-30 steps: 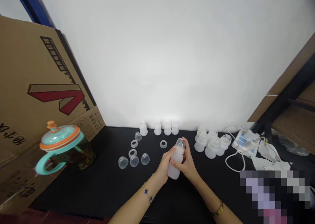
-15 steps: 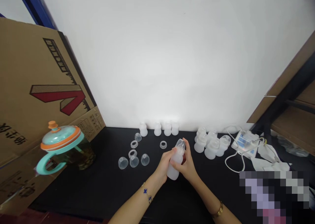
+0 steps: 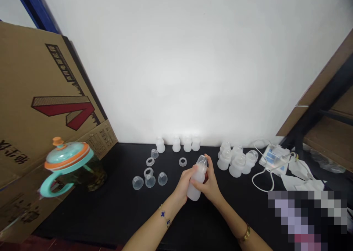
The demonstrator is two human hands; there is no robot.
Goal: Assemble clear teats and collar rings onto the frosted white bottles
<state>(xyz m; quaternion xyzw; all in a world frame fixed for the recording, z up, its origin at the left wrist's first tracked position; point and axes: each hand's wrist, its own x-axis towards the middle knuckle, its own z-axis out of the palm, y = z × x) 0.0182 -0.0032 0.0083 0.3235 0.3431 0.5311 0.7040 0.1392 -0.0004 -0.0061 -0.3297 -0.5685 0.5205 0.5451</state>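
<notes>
A big cardboard box (image 3: 41, 107) leans left of the black tabletop (image 3: 116, 214). Over its middle I hold a tilted white bottle (image 3: 195, 183): my left hand (image 3: 183, 184) clasps the body, and my right hand (image 3: 211, 187) has its fingers (image 3: 209, 165) gripping beside the clear cap (image 3: 202, 159). Small lids (image 3: 150, 180) lie nearby.

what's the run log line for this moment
left hand: holds bottle | right hand: holds bottle near cap | nearby: loose caps, rings

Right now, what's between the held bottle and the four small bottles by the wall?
Head view: one loose white ring on the black tabletop, close to the held bottle.
</notes>
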